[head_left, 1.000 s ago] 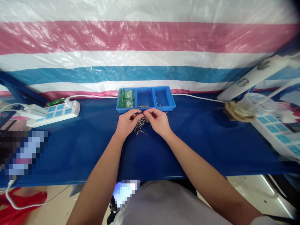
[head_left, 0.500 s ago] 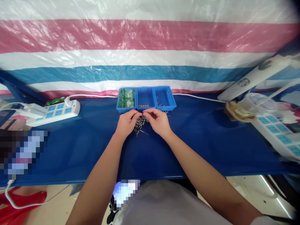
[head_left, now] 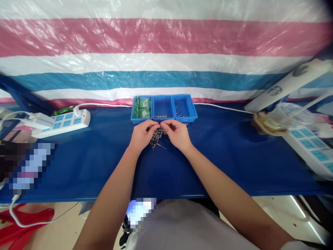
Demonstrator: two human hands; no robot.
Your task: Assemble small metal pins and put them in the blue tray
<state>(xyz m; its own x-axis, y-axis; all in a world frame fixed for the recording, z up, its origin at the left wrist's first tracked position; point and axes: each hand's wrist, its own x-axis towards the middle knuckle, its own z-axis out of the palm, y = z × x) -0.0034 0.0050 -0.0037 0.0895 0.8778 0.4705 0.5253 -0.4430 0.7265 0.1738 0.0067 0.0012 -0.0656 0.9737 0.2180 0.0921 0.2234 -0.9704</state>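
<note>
Both L hand [head_left: 142, 135] and R hand [head_left: 179, 134] sit approx. half-curled, thumbs near forefingers, tips nearly meeting; whether either grips a part is too small to tell. Metal pins [head_left: 156, 137] lie heaped on the blue table [head_left: 221, 156] below, just in front of the middle bin [head_left: 163, 106]. Risks (judged): a slipped pinch, if any, could lose a small part amid the heap; a low sweep could scatter it; loose pins [head_left: 188, 127] nr. R bin [head_left: 184, 104], partly hidden by R hand, could get knocked w/o notice.
</note>
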